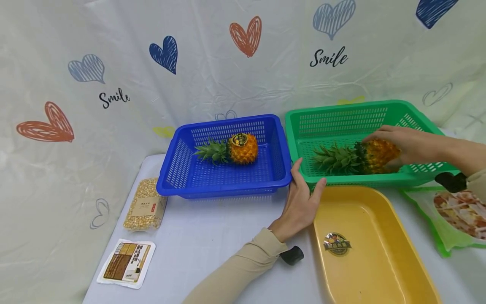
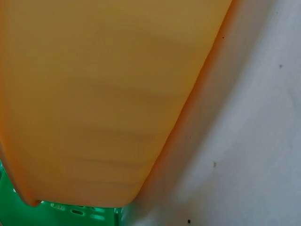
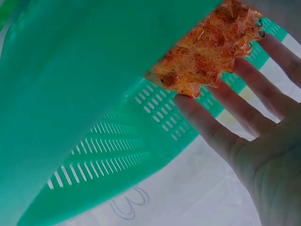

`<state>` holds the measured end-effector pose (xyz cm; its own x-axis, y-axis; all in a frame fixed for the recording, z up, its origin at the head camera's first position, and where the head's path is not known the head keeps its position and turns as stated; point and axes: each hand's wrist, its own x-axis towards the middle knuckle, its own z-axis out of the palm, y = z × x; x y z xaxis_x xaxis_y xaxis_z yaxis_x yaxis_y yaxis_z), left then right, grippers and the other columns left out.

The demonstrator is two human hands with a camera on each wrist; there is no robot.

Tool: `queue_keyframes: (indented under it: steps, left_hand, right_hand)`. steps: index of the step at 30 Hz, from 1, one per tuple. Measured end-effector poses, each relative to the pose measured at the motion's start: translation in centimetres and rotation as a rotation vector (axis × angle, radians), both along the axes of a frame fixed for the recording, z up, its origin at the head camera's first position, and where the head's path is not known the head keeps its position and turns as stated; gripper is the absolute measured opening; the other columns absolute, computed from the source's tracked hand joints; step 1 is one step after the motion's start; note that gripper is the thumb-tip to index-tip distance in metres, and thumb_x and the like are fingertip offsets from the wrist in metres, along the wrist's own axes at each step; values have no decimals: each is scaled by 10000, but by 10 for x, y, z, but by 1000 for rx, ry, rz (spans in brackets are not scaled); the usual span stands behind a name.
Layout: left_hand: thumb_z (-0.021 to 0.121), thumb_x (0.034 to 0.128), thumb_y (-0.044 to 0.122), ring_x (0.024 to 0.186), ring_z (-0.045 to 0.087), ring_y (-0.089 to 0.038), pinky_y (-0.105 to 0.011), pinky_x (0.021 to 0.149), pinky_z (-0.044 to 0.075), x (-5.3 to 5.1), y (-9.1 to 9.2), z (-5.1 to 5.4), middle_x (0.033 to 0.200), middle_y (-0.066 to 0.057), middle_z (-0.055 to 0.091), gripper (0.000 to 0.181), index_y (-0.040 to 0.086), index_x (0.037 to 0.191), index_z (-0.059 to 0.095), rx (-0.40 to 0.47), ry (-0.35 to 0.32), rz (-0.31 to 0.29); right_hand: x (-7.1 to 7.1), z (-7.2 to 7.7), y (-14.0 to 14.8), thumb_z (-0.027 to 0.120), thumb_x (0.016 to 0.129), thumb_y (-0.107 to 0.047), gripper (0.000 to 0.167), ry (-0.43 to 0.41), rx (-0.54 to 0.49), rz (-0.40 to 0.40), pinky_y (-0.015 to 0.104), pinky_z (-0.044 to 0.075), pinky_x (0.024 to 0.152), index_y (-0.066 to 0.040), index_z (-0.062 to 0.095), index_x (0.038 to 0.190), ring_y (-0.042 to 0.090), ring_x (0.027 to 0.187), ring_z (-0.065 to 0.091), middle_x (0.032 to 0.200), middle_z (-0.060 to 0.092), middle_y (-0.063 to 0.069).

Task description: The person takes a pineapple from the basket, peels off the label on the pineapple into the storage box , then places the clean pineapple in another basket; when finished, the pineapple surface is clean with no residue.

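Observation:
In the head view, the right hand (image 1: 414, 145) spans the orange body of a pineapple (image 1: 339, 159) lying in the green basket (image 1: 343, 180), its leafy crown pointing left. Seen from the right wrist, the fingers of the right hand (image 3: 268, 141) touch the spiky body of the pineapple (image 3: 197, 56) beside the green wall (image 3: 84, 61). The left hand (image 1: 300, 204) has its fingers extended at the near corners where the green basket and the blue basket (image 1: 228, 185) meet. A second pineapple (image 1: 244, 150) with a round label lies in the blue basket.
A yellow tray (image 1: 372, 236) stands in front of the green basket; the left wrist view shows its yellow surface (image 2: 103, 94) closely. At left lie a grain bag (image 1: 146, 204) and a flat packet (image 1: 127, 262). A green-edged bag (image 1: 455, 215) is at right.

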<state>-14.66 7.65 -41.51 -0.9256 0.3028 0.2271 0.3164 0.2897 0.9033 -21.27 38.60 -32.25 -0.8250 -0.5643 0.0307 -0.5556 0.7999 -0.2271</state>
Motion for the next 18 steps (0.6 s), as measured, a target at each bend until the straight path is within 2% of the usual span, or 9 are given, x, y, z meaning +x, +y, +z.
queue_keyframes:
  steps: [12,18]
  left_hand:
    - [469,1109,455,1595,120,-211,-420,1280,203,0,1,-1,1735,-122,88,724,205,1655,64,6,-3,0]
    - [474,1108,454,1592,132,-211,-419,1278,212,0,0,-1,1734,-119,102,723,211,1655,68,9,-7,2]
  right_hand:
    - [-1,7,0,962,714,-101,667,-15,46,-20,693,463,946,-63,662,1308,496,1219,565,1345,600,224]
    - [-1,12,-3,938,763,-118,615,-19,54,-33,652,503,912,-47,662,1308,447,1170,601,1329,605,207]
